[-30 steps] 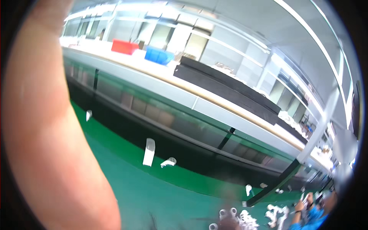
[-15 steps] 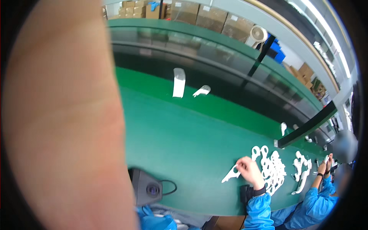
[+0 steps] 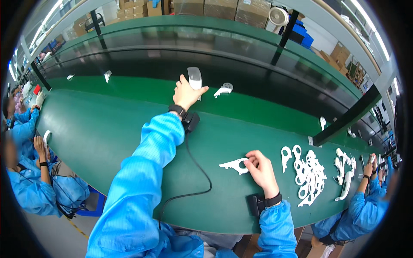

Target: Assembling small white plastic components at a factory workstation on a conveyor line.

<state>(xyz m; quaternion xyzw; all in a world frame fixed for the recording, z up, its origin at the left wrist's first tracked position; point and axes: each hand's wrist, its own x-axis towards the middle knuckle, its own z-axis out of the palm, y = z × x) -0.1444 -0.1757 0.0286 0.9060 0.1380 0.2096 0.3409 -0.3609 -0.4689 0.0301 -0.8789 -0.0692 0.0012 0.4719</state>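
My left hand (image 3: 187,94) is stretched far out over the dark green strip along the bench, fingers spread. Right at it stands a tall white piece with a clear rounded top (image 3: 194,76), partly covered by the hand; I cannot tell whether they touch. My right hand (image 3: 261,170) pinches the ring end of a flat white plastic part (image 3: 233,165) with a pointed tail, low over the green table. To its right lies a pile of similar white ringed parts (image 3: 309,176). Another small white part (image 3: 224,89) lies just right of my left hand.
Curved white pieces (image 3: 344,172) lie beyond the pile, by a co-worker's arm (image 3: 365,185). A dark post (image 3: 346,118) rises at the right. Co-workers in blue (image 3: 26,172) sit at the left. A black cable (image 3: 208,185) runs from my left wrist across the green table (image 3: 107,124).
My left hand, earlier huge and close to the camera at the left, has gone out to the tall white piece. My right hand has moved left with the ringed part.
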